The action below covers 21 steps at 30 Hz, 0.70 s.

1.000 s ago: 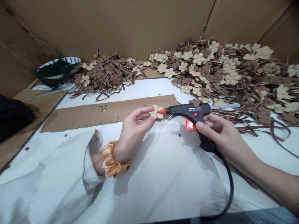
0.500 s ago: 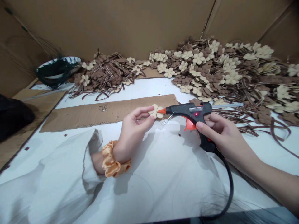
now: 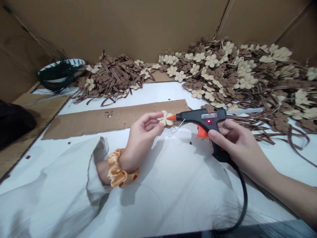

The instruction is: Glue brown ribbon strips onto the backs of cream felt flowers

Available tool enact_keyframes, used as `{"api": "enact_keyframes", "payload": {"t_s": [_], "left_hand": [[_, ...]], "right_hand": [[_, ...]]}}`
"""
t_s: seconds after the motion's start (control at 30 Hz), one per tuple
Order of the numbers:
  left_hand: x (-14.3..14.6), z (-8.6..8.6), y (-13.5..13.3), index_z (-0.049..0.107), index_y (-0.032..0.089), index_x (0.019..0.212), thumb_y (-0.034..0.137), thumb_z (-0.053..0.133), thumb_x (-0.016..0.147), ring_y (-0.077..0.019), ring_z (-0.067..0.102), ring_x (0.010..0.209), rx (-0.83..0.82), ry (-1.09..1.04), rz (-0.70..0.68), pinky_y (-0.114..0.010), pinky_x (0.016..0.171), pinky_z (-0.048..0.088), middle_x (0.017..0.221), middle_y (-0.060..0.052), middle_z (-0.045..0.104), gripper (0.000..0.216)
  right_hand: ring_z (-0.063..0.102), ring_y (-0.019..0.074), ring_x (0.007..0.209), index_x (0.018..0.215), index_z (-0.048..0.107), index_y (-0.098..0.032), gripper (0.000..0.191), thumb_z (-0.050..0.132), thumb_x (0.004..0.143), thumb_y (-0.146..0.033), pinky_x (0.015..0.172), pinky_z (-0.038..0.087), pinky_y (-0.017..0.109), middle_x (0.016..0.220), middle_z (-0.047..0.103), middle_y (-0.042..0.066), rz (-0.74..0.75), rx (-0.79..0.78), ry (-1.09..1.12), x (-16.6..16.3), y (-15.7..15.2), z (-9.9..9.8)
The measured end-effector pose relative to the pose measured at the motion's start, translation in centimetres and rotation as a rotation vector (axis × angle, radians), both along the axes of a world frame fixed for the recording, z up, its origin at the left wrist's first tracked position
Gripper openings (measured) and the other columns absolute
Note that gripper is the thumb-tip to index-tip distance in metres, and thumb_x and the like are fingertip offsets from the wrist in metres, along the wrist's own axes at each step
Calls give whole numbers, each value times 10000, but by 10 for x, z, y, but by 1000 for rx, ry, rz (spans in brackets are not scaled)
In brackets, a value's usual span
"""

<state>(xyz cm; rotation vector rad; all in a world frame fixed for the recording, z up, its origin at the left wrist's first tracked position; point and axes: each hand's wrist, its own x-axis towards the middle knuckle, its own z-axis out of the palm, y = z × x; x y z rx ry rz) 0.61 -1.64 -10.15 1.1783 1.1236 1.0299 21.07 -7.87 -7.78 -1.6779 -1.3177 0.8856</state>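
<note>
Between the thumb and fingers of my left hand is a cream felt flower, pinched at its left edge. A black hot glue gun with an orange nozzle and trigger is gripped in my right hand. Its nozzle tip reaches the middle of the flower; whether glue lies under it is hidden. A small red light glows on the gun's side, and a clear glue stick sticks out of its back. The wire stand hangs below the barrel. An orange scrunchie circles my left wrist.
A cardboard strip lies behind my hands on the white table. Brown and cream flowers form a large heap at the back right. Another heap with ribbons and a bowl of dark green strands stand back left. The gun's cord curves toward the front edge.
Both hands and the flower stay almost still, with the nozzle at the flower's middle. The glue stick and the gun's rear have shifted very slightly to the right.
</note>
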Motion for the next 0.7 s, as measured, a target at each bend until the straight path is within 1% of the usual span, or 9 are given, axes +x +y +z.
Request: {"api": "enact_keyframes", "payload": {"t_s": [0.17,0.3,0.47,0.7], "left_hand": [[1,2,-2,623,140,1035,240,697,711,-171,634,864,11,24,13,-278,783,482,948,-88,692,347],[1,3,-3,623,142,1029,229,689,720,-162,626,870,26,42,26,-271,795,477,974,-85,685,328],[2,3,-3,624,142,1010,228,695,715,-178,632,898,18,20,19,-282,811,480,1000,-91,684,315],[2,2,-3,628,139,997,222,699,719,-165,637,882,20,-14,16,-272,813,482,988,-81,692,299]], "right_hand": [[295,97,494,637,386,-221,298,598,757,-393,417,245,229,583,300,-45,5,29,-22,0,-1,-1],[311,107,538,653,363,-223,303,593,768,-384,446,266,232,613,306,-38,8,48,-57,1,-4,-1],[301,115,544,650,326,-231,335,606,763,-376,448,256,241,624,281,-39,7,98,-140,1,-7,-2],[387,132,571,676,349,-239,329,624,745,-407,507,346,255,628,393,-32,-8,169,-269,2,-11,-7]]}}
